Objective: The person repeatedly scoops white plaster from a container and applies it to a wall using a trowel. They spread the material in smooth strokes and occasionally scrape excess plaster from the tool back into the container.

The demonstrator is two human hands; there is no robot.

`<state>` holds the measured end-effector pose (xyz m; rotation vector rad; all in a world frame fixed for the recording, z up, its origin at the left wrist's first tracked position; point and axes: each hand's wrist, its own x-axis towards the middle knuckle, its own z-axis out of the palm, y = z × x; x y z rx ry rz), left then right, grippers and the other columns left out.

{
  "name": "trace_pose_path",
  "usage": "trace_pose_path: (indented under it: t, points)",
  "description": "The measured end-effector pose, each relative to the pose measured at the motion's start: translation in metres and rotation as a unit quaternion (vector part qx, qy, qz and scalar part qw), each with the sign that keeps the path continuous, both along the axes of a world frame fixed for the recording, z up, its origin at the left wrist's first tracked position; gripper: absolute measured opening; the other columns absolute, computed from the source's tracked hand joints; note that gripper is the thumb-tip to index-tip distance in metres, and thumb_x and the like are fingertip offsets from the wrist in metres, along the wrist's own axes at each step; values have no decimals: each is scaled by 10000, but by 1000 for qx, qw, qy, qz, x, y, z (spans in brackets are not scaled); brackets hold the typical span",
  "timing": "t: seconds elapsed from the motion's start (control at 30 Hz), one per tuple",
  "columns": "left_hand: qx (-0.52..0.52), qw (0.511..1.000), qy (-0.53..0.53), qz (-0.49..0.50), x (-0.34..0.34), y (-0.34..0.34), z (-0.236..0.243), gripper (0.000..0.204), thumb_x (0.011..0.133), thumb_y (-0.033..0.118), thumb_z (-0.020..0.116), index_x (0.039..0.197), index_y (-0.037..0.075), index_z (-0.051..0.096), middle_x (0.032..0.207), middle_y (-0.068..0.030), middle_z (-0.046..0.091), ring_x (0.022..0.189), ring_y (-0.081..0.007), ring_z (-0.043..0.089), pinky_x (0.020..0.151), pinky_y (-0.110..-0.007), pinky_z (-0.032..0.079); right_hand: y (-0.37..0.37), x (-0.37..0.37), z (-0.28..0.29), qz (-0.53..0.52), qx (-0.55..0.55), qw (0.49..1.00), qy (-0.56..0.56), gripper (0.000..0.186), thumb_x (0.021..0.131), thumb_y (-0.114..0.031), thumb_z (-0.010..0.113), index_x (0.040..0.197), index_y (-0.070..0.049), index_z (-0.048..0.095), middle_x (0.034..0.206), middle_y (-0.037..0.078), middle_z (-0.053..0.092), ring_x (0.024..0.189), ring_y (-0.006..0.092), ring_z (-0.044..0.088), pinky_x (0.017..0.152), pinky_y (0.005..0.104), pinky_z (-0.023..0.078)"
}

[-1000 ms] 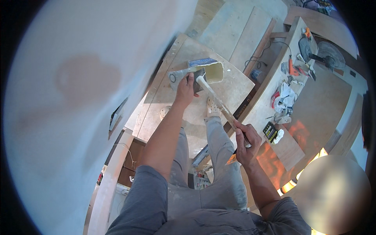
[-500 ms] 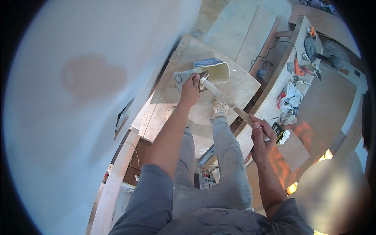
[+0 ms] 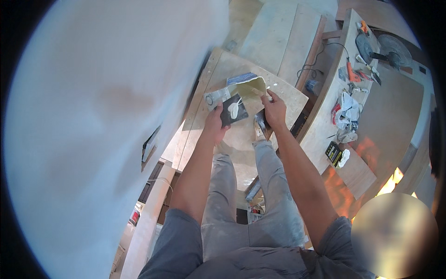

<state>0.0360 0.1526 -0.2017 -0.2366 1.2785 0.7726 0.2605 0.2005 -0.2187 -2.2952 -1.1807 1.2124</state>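
Observation:
My left hand holds a dark square plate with a dollop of white paste on it. My right hand is closed on a metal putty knife, blade hanging down beside the plate. Just beyond both hands stands a cut-open plastic container with a blue label and cream paste inside, a pale stick leaning in it. A clear plastic piece lies against its left side. These rest on a wooden platform, where my feet also are.
A white wall rises on my left. On the right a long bench holds an orange tool, crumpled bags and a black-yellow box. A fan is beyond it. Cables trail near the bench.
My right hand has left the long stick, which now sits in the container, and has moved forward, now gripping the putty knife. The plate in my left hand sits slightly lower.

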Motion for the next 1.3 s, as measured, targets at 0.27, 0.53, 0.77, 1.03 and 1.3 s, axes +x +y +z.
trace_pose_path:
  t: [0.27,0.53,0.77,1.03,1.3]
  points:
    - [71,997,-33,-28,10,-10,105,401,1037,494,517,1197,132,583,938,19,628,745,-112,565,545,-283,374,-112,81,66,-136,-175,951,217,473,952,-446,620,1055,4,722,918,108,714,871,196,647,837,328,472]
    - [148,988,32,-19,28,12,326,417,1055,476,479,1157,91,602,889,-6,670,660,-93,610,478,-244,414,-104,132,232,-209,-177,841,466,262,900,9,626,1159,-21,650,1042,70,697,932,186,671,845,336,541]
    - [265,955,86,-101,36,5,503,451,1046,499,488,1066,60,586,768,-10,633,542,-90,573,409,-233,401,-20,94,433,-160,-78,780,600,304,933,-84,639,1221,12,614,1100,66,678,1037,195,660,913,319,523]
    - [322,924,187,-83,25,-40,594,444,1046,488,498,1080,51,569,824,-36,636,620,-115,609,450,-264,442,-41,34,590,48,58,795,602,504,1000,-217,575,1437,18,482,1165,68,672,1070,151,645,893,268,490]
    - [440,882,149,82,8,-111,646,416,1067,440,473,1162,49,578,920,-58,679,707,-147,660,499,-309,514,-130,-27,650,311,443,796,271,497,989,-117,501,1472,-20,436,1386,181,537,1245,301,558,1020,387,460]
